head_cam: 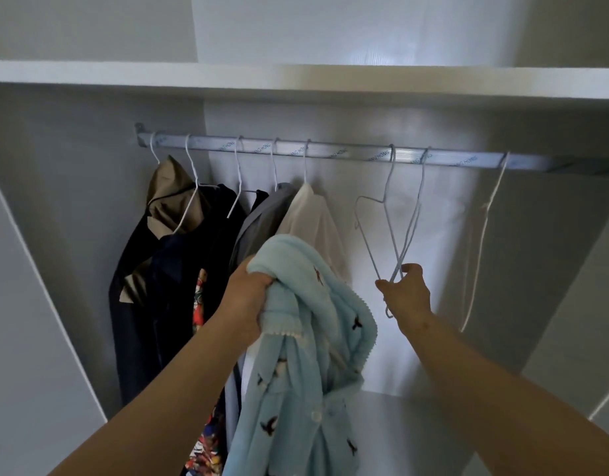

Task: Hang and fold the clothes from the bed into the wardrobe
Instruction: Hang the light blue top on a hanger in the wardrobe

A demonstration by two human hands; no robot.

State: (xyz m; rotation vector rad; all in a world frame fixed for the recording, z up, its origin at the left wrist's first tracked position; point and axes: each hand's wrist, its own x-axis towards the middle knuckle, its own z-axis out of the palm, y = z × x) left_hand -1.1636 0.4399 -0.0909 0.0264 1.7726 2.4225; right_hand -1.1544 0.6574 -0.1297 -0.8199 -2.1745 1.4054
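My left hand grips a bunched light blue fleece garment with small dark bird prints, held up in front of the open wardrobe. My right hand pinches the lower wires of two empty white wire hangers that hang from the metal rail. The garment drapes down between my forearms and hides the lower part of the white shirt behind it.
Several clothes hang on the rail's left half: a tan and black coat, dark garments, a grey one and a white shirt. Another empty hanger hangs at the right. A white shelf runs above the rail.
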